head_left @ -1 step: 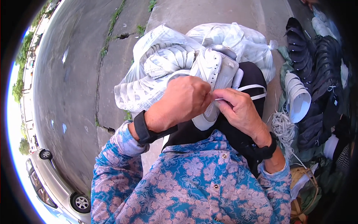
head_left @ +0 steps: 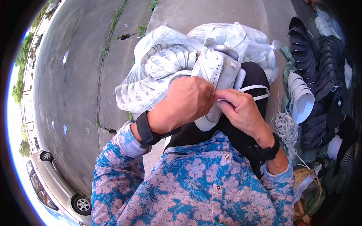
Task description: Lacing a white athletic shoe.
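A white sneaker point(head_left: 218, 67) rests on my lap, toe pointing away, against black trousers. My left hand point(head_left: 188, 101) is closed over the sneaker's near side by the eyelets. My right hand point(head_left: 241, 111) pinches a white lace point(head_left: 260, 88) that runs off to the right across my knee. Both wrists wear black bands, and my sleeves are blue with a pink floral pattern. The fingertips meet at the shoe's lacing area, where the exact contact is hidden.
Two clear plastic bags point(head_left: 158, 64) of white shoes lie on the concrete just ahead. At right are rows of dark shoes point(head_left: 328, 75), a stack of white shoes point(head_left: 301, 98), a bundle of white laces point(head_left: 286, 128) and a woven basket point(head_left: 305, 180). A parked car point(head_left: 56, 188) stands at lower left.
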Action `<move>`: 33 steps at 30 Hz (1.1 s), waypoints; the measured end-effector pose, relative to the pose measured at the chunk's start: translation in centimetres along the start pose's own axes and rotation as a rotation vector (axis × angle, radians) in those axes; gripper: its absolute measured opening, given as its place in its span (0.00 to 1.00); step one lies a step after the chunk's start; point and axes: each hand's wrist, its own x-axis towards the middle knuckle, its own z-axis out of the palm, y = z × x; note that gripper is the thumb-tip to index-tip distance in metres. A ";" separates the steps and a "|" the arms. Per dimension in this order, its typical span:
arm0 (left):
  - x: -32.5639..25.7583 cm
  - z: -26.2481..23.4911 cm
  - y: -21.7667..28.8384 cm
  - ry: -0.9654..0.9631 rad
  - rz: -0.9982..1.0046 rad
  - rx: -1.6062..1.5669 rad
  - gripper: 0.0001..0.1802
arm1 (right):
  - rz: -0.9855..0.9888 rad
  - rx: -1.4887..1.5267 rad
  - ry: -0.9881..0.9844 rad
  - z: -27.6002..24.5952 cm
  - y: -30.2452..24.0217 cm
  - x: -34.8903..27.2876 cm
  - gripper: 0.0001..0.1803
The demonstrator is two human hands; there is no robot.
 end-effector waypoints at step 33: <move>4.0 -3.4 -1.8 -0.193 0.480 0.194 0.19 | 0.105 0.045 -0.069 -0.2 -0.1 0.2 0.07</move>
